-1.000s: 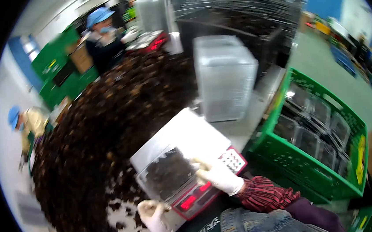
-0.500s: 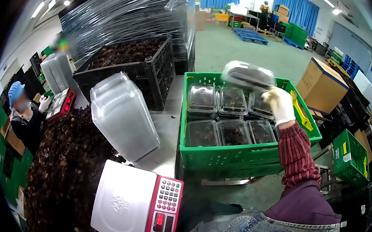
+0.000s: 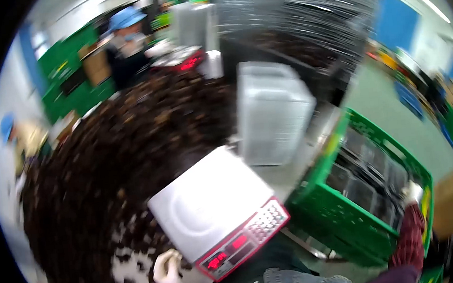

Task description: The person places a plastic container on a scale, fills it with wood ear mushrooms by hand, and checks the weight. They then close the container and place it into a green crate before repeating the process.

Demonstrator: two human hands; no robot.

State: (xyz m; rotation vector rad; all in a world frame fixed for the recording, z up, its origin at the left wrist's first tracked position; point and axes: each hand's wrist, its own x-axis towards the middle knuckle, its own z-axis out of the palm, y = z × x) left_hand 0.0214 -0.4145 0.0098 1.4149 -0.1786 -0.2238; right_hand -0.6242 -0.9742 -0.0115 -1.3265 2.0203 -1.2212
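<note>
My left hand [image 3: 169, 276], in a white glove, is beside the near left corner of the scale [image 3: 216, 207], its fingers curled and blurred. My gloved right hand [image 3: 412, 193] reaches into the right end of the green crate [image 3: 330, 216], at the clear lidded boxes [image 3: 359, 192] of dark pieces. Whether it still grips a box is too blurred to tell. Nothing lies on the scale's plate. A stack of clear plastic containers [image 3: 273, 118] rises behind the scale. Left of the scale spreads a large heap of dark brown pieces [image 3: 124, 145].
Across the heap a person in a blue cap [image 3: 129, 42] works at another red scale [image 3: 190, 61]. Another blue-capped person [image 3: 21, 135] is at far left. A black crate [image 3: 294, 54] stands before a film-wrapped stack. A cardboard box [image 3: 452, 205] is at right.
The view has swung left. My right hand has lowered from above the crate into it, where the box it carried went down. My left hand now shows more fully beside the scale.
</note>
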